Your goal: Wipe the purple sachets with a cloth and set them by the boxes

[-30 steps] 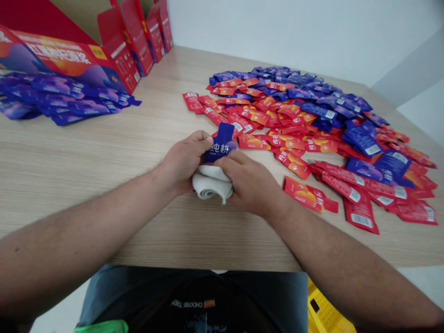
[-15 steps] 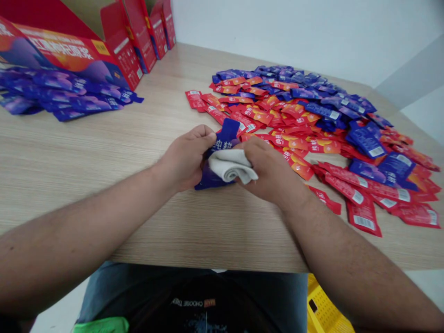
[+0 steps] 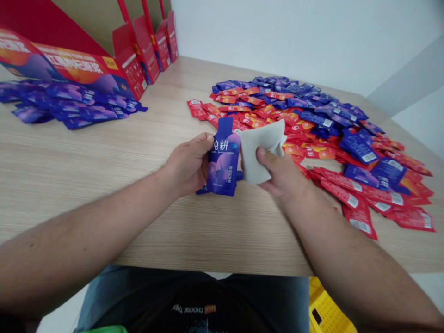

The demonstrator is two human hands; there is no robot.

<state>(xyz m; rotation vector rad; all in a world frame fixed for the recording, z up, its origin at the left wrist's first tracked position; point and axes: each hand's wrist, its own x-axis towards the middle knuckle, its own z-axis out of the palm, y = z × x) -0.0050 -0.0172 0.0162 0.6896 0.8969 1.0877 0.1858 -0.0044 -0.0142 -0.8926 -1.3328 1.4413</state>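
Observation:
My left hand (image 3: 186, 163) grips a blue sachet (image 3: 224, 162) upright just above the wooden table (image 3: 104, 157), its printed face turned to me. Another blue sachet seems to sit behind it in the same grip. Beside it my right hand (image 3: 281, 173) pinches a white cloth (image 3: 258, 148), which hangs unfolded to the right of the sachet and close to its edge. Both hands are closed on what they hold.
A wide heap of red and blue sachets (image 3: 312, 125) covers the table's right half. A smaller pile of blue sachets (image 3: 69, 104) lies at the far left before open red cartons (image 3: 69, 60). A yellow crate (image 3: 329, 310) sits below the table edge.
The cloth was bunched under and then over the sachet. It has come off to the right and opened out, and the sachet now stands upright with its face showing.

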